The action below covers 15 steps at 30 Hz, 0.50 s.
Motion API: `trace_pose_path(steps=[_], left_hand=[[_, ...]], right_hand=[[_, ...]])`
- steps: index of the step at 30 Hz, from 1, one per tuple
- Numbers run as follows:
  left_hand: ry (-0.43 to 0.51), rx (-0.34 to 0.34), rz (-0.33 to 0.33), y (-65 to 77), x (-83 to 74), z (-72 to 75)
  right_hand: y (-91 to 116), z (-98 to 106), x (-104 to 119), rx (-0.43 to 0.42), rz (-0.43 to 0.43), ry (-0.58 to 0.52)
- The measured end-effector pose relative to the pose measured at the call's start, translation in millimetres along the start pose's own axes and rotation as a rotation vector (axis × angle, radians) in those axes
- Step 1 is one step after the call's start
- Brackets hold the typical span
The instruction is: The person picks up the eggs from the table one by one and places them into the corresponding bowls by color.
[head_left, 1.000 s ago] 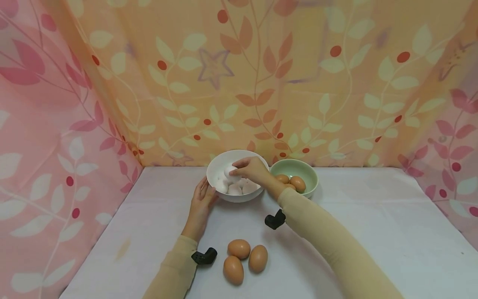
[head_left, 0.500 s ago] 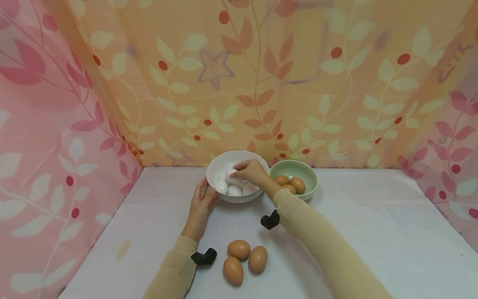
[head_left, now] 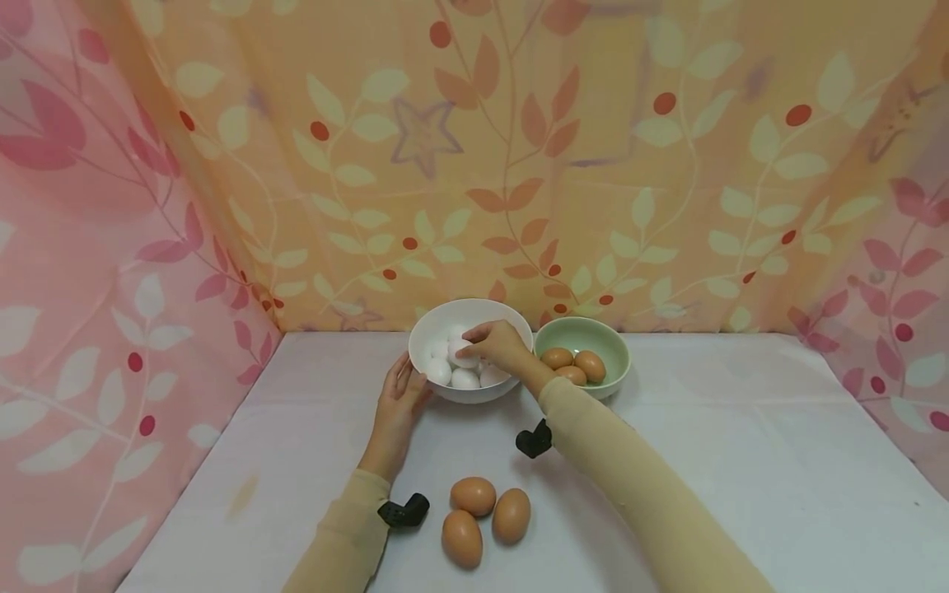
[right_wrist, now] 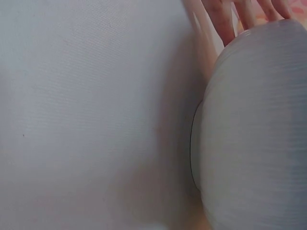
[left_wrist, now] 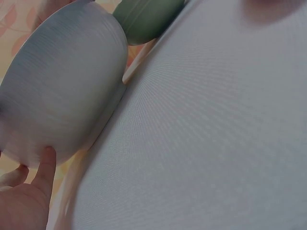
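Note:
A white bowl [head_left: 474,395] with several white eggs inside stands near the back of the table. Over it, my right hand [head_left: 500,344] pinches a white egg [head_left: 463,354] between thumb and fingers, low among the others. The fingers of my left hand [head_left: 397,403] rest against the bowl's left side. In the left wrist view the thumb [left_wrist: 47,163] lies straight on the outer wall of the bowl [left_wrist: 67,81]. The right wrist view shows the bowl's outside and left-hand fingers [right_wrist: 244,14] at its edge, but neither the right hand nor the eggs.
A green bowl [head_left: 621,366] holding brown eggs [head_left: 589,366] stands close to the right of the white one. Three loose brown eggs [head_left: 511,515] lie together on the white tablecloth [head_left: 741,428] nearer the front. A patterned curtain [head_left: 563,206] hangs behind the bowls.
My right hand has lowered slightly into the white bowl with the white egg. More of the other white eggs shows now. The left hand stays at the bowl's side.

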<state>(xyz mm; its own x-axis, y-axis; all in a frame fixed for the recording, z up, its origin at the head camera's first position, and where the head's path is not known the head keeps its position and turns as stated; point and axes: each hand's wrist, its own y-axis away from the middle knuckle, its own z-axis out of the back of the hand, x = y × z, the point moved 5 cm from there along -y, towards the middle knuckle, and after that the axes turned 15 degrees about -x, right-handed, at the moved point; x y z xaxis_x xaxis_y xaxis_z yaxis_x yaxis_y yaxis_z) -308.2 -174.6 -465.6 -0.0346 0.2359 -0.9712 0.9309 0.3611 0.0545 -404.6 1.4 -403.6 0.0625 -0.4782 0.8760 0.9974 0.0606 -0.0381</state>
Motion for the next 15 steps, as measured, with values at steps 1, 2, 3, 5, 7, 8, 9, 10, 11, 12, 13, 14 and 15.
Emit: trace_pose_path(steps=[1, 2, 3, 5, 7, 8, 9, 10, 11, 12, 13, 14, 15], left_hand=[[0.0, 0.001, -0.004, 0.1, -0.3, 0.1], [-0.002, 0.003, -0.007, 0.2, -0.4, 0.2], [-0.003, 0.004, -0.008, 0.2, -0.2, 0.3], [-0.001, 0.005, -0.006, 0.4, 0.4, 0.4], [0.0, 0.005, -0.004, 0.1, 1.4, 0.5], [-0.001, 0.004, -0.002, 0.2, 1.6, 0.4], [0.0, 0.001, -0.001, 0.2, 1.8, 0.4], [0.0, -0.002, -0.002, 0.3, 1.8, 0.4], [0.0, -0.002, -0.005, 0.1, 1.8, 0.5], [-0.002, 0.0, -0.011, -0.1, 1.6, 0.4], [-0.002, -0.001, -0.014, 0.0, 1.3, 0.4], [-0.003, 0.0, -0.019, 0.1, 0.9, 0.4], [-0.001, 0.003, -0.023, 0.0, 0.7, 0.5]], right_hand=[[0, 0, 1, 0.0, 0.007, 0.003], [1, 0, 1, -0.002, 0.013, 0.007], [2, 0, 2, -0.002, 0.02, 0.005], [4, 1, 3, -0.002, 0.028, 0.002], [8, 3, 4, -0.002, 0.035, -0.014], [10, 5, 5, -0.003, 0.033, -0.027], [13, 7, 5, -0.001, 0.037, -0.048], [16, 9, 6, 0.002, 0.037, -0.065], [21, 12, 7, 0.007, 0.042, -0.082], [26, 15, 8, 0.012, 0.053, -0.098], [31, 18, 8, 0.024, 0.062, -0.121], [38, 21, 8, 0.04, 0.072, -0.149], [45, 24, 8, 0.059, 0.087, -0.173]])
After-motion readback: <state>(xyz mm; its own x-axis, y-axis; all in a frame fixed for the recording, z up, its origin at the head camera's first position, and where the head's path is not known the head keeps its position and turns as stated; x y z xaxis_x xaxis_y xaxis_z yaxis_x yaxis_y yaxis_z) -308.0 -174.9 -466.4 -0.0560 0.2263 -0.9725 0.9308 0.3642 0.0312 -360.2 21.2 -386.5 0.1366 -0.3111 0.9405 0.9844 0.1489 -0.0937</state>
